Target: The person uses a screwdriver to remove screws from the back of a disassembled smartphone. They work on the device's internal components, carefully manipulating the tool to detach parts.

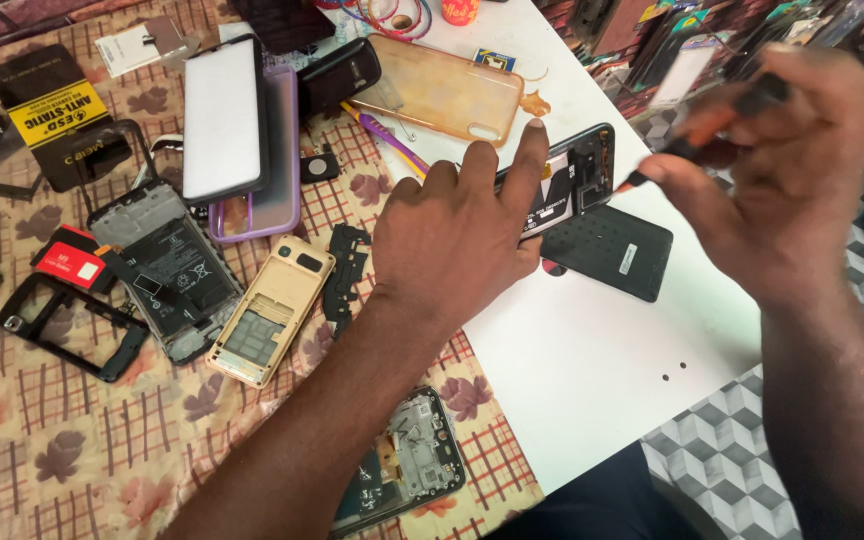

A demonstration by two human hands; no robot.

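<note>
My left hand (462, 225) lies flat on an opened dark smartphone (580, 170) at the edge of the white table (592, 350), pinning it down with the fingers spread. My right hand (792, 170) hovers to the right and above, blurred, gripping a screwdriver with a black and orange handle (697, 140); its tip points down toward the phone's right end. A black rectangular pad (607, 250) sits just below the phone.
A patterned cloth (62, 430) on the left carries several phone parts: a gold keypad phone frame (270, 310), an opened phone with battery (167, 270), a white power bank (224, 120), a clear orange case (447, 90), a bare circuit-board frame (407, 465).
</note>
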